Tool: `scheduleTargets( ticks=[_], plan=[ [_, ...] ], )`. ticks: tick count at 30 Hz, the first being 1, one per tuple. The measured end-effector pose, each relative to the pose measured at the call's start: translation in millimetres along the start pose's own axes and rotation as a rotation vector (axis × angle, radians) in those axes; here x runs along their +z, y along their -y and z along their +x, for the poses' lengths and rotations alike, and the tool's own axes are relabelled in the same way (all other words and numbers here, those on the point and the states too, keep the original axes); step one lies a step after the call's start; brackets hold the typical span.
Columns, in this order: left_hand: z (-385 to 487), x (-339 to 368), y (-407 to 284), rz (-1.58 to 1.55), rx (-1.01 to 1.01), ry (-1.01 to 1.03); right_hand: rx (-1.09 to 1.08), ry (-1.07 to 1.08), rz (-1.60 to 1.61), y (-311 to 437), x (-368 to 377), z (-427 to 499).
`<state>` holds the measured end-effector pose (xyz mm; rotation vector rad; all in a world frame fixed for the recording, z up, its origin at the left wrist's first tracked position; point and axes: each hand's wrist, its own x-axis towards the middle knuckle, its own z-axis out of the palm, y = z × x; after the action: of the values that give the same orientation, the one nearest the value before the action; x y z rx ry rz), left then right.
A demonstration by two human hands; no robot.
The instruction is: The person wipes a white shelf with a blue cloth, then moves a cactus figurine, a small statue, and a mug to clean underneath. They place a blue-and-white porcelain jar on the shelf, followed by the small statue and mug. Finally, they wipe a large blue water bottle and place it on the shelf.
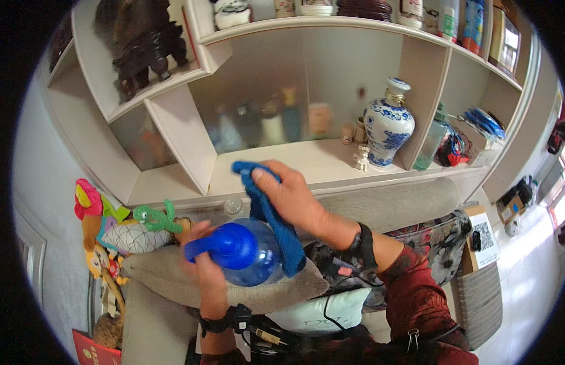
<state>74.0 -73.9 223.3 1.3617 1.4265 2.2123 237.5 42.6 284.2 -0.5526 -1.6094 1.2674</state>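
Note:
A clear plastic bottle with a blue cap and carrying handle (234, 246) is in my left hand (207, 264), whose fingers close round the handle. My right hand (289, 194) grips a dark blue cloth (275, 223) that hangs down along the bottle's right side. Both hands are above a grey sofa. Behind them stands a pale shelf unit (282, 159). A blue-and-white porcelain vase with a lid (389, 125) stands on the shelf to the right, beside a small white figurine (361, 158).
Plush toys (141, 232) lie on the sofa's left end. A beige cushion (173, 273) and a white pillow (325, 312) rest below my hands. A greenish bottle (430, 143) and a box with blue packets (485, 132) share the right compartment. A floral fabric (428, 246) covers part of the sofa.

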Motion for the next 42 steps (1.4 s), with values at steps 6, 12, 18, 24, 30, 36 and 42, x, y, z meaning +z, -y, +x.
scheduleTargets(
  ticks=[6,12,18,24,30,36,42],
  plan=[
    [63.9,-17.7,1.8,-0.168,-0.115,-0.342,0.202,-0.139,0.699,-54.0,-69.6,70.8],
    [126.8,30.1,6.7,-0.136,-0.020,-0.349,0.198,0.067,1.103,-99.2,-155.8,114.7],
    [180.6,125.5,29.3,-0.041,0.214,-0.199,0.216,0.328,0.134,-189.2,-158.9,90.0],
    [197.4,241.6,50.9,0.051,0.383,0.011,0.347,0.684,-0.164,-201.9,-116.1,89.9],
    [193.4,337.9,82.4,-0.011,0.361,0.122,0.371,0.639,-0.171,-184.8,-115.3,81.6],
    [182.1,384.1,108.6,-0.057,0.223,0.228,0.233,0.632,-0.429,-180.9,-111.6,85.8],
    [182.8,402.9,119.0,0.134,0.144,0.229,0.235,0.676,-0.442,-185.7,-109.3,88.9]
  ],
)
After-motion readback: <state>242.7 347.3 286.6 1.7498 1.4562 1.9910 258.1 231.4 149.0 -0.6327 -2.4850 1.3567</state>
